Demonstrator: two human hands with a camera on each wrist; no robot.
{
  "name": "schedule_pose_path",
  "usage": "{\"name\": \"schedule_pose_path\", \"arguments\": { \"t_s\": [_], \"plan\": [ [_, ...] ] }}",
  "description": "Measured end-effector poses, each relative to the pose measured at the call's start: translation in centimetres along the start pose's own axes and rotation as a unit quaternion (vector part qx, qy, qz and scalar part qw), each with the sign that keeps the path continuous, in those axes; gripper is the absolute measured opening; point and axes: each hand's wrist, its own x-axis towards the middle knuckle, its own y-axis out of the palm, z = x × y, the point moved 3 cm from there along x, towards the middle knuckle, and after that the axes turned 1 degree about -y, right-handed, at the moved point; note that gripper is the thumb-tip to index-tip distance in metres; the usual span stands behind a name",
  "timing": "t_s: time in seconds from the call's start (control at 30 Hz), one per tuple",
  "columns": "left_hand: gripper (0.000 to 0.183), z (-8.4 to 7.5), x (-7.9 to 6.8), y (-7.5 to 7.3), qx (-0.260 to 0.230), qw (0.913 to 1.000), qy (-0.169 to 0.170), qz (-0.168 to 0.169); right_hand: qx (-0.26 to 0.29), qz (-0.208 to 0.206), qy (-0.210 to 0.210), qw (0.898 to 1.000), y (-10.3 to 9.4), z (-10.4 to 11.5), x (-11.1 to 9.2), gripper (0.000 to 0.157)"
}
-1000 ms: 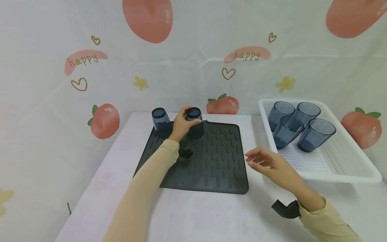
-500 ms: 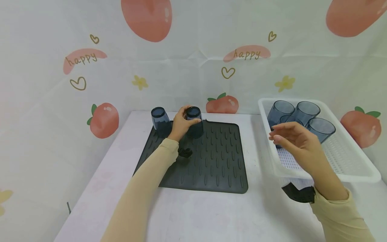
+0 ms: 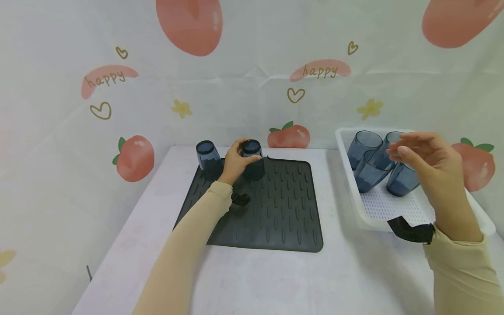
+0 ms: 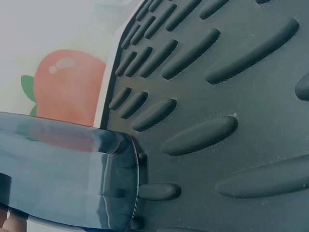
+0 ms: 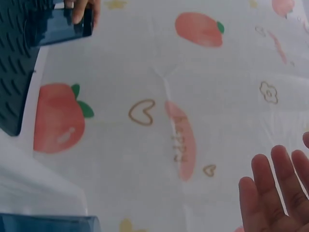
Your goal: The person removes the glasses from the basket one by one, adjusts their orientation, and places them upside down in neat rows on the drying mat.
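My left hand (image 3: 235, 163) grips an upside-down blue glass tumbler (image 3: 253, 165) standing on the ridged black drying mat (image 3: 289, 205). The tumbler's rim meets the mat in the left wrist view, where the glass (image 4: 63, 169) lies sideways across the picture. A second upside-down tumbler (image 3: 209, 159) stands to its left, at the mat's back corner. My right hand (image 3: 437, 164) is raised over the white plastic basket (image 3: 366, 221), fingers relaxed and holding nothing. Several upright or leaning tumblers (image 3: 365, 146) are in the basket; my right hand partly covers those on the right.
The mat and basket stand side by side on a white table (image 3: 267, 280), with a strip of tabletop between them. Behind rises a white backdrop cloth (image 3: 236, 87) printed with fruit and hearts, close to the table's back edge.
My right hand has moved right and up, from beside the mat to over the basket. The left hand keeps its hold on the tumbler in the same place.
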Motion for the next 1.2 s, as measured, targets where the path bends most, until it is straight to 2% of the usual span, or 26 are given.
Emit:
{"name": "schedule_pose_path", "arguments": {
  "t_s": [0.2, 0.33, 0.5, 0.63, 0.83, 1.1, 1.2],
  "plan": [
    [0.071, 0.0, 0.0, 0.0, 0.005, 1.0000, -0.004, -0.002, 0.001, -0.049, -0.024, 0.999, -1.9, -0.4, 0.9, 0.028],
    [0.071, 0.0, -0.1, -0.1, 0.004, 1.0000, -0.008, -0.003, -0.003, -0.108, -0.021, 0.994, -3.3, -1.1, 1.3, 0.027],
    [0.071, -0.1, -0.1, -0.1, 0.005, 0.9999, -0.011, -0.005, -0.002, -0.197, -0.001, 0.980, -5.3, -2.1, 1.6, 0.026],
    [0.070, -0.1, 0.0, 0.0, 0.005, 0.9999, -0.011, -0.005, -0.006, -0.243, 0.036, 0.969, -7.1, -2.9, 1.8, 0.026],
    [0.069, -0.2, 0.0, 0.0, 0.009, 0.9998, -0.013, -0.009, -0.044, -0.260, 0.082, 0.961, -9.1, -4.1, 2.1, 0.029],
    [0.070, -0.2, 0.0, 0.0, 0.018, 0.9997, -0.015, -0.009, -0.105, -0.238, 0.146, 0.954, -10.7, -5.3, 1.8, 0.027],
    [0.071, -0.2, 0.0, 0.0, 0.016, 0.9997, -0.015, -0.009, -0.136, -0.233, 0.167, 0.948, -11.4, -5.6, 1.6, 0.025]
  ]
}}
